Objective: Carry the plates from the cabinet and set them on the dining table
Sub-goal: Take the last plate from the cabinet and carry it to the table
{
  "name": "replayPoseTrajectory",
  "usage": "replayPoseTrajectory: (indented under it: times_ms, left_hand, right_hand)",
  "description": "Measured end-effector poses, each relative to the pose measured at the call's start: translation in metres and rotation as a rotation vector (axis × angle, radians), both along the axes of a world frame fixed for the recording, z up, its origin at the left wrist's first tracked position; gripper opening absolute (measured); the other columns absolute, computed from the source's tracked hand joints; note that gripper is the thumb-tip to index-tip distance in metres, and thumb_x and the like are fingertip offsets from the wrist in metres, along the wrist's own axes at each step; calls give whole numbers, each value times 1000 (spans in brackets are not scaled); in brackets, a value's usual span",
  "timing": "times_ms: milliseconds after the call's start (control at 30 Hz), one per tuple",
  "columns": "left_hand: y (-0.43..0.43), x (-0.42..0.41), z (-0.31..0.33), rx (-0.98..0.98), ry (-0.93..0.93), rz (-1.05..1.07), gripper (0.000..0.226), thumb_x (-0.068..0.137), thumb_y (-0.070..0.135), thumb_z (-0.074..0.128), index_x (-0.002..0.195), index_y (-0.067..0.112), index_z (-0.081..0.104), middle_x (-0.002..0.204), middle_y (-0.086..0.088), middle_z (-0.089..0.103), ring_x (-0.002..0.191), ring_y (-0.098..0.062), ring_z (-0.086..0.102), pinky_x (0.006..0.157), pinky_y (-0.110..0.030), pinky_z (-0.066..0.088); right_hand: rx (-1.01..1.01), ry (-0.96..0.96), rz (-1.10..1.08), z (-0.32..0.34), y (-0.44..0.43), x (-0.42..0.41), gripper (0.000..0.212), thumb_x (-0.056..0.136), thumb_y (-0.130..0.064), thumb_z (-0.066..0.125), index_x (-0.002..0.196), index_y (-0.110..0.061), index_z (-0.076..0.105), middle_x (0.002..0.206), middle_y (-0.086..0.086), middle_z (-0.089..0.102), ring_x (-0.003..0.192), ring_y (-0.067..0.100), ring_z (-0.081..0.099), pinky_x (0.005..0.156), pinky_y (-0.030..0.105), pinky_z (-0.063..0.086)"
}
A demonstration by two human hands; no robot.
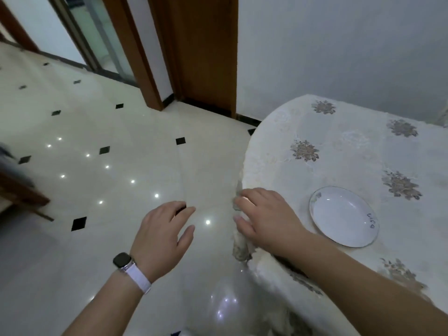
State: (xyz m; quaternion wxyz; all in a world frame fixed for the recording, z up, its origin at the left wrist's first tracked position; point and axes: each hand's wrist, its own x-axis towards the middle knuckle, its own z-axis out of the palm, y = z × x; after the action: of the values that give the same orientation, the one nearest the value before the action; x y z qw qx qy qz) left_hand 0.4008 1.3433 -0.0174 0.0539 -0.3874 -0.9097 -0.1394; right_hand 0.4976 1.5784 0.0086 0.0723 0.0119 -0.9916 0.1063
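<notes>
A white plate (343, 215) with a thin dark rim and a small dark marking lies flat on the dining table (344, 146), near its left front edge. The table wears a cream cloth with brown flower motifs. My right hand (264, 214) hovers over the table's left edge, just left of the plate, fingers apart and holding nothing. My left hand (162, 236), a watch with a white strap on its wrist, is out over the floor to the left of the table, also empty with fingers spread. No cabinet is in view.
Glossy cream floor tiles (121, 166) with small black diamonds spread to the left. A wooden door frame (206, 54) and a glass sliding door (97, 32) stand at the back. A dark wooden furniture piece (21, 195) juts in at the left edge. A white wall backs the table.
</notes>
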Motion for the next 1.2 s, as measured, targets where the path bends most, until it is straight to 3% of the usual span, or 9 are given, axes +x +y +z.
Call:
replayPoseTrajectory:
  times_ms: [233, 600, 667, 867, 1200]
  left_hand:
    - [-147, -31, -4, 9, -37, 205, 42, 89, 36, 49, 120, 14, 67, 118, -10, 67, 108, -30, 61, 88, -43, 49]
    - [-328, -19, -8, 55, -12, 587, 41, 87, 33, 47, 116, 15, 70, 113, -10, 69, 103, -30, 65, 86, -44, 50]
    - [-352, -17, -8, 37, 2, 655, 41, 86, 33, 47, 115, 15, 70, 113, -11, 69, 103, -31, 64, 87, -43, 49]
    - [-403, -17, -8, 2, -20, 832, 43, 87, 36, 48, 117, 14, 69, 114, -12, 68, 105, -32, 64, 88, -44, 50]
    - [-464, -95, -5, -64, -22, 1038, 44, 87, 40, 47, 118, 16, 68, 115, -10, 68, 106, -31, 63, 89, -43, 48]
  right_hand:
    - [48, -45, 186, 2, -142, -78, 48, 92, -47, 35, 118, -16, 63, 119, 5, 63, 110, 28, 57, 90, 40, 45]
    - [121, -17, 533, -3, -327, -161, 38, 91, -41, 53, 113, -12, 65, 117, 9, 65, 106, 33, 61, 88, 42, 49]
    - [138, 3, 587, -3, -349, -174, 36, 91, -40, 55, 111, -12, 65, 115, 9, 66, 103, 33, 61, 86, 42, 50]
    - [177, -16, 727, -10, -406, -213, 46, 93, -47, 34, 111, -15, 63, 114, 3, 64, 102, 29, 59, 84, 40, 47]
    - [155, 2, 891, -25, -483, -337, 47, 92, -48, 35, 111, -16, 64, 113, 4, 66, 102, 29, 61, 83, 41, 50]
